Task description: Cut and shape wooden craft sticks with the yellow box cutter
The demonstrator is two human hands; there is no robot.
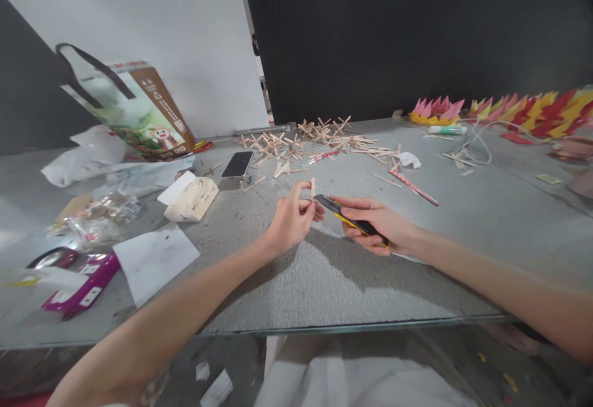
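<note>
Between its fingertips, my left hand (296, 214) pinches a short flat wooden stick (313, 188), held upright above the grey table. My right hand (373, 223) is wrapped round a black and yellow utility knife (361, 224). Its blade end points left and is at the stick's lower part; whether it touches the wood I cannot tell. Beyond both hands lies a pile of wooden sticks (278, 147), many of them joined into crosses and star shapes. Several loose sticks (386, 180) lie to the right of the pile.
At the left stand a printed carrier bag (143, 110) and, nearer, a phone (238, 164), an opened paper packet (192, 198), white paper (157, 262) and a purple packet (88, 286). A glue stick (447, 130) and pointed colourful paper crafts (542, 113) lie back right. The table's front edge (343, 327) runs below my arms.
</note>
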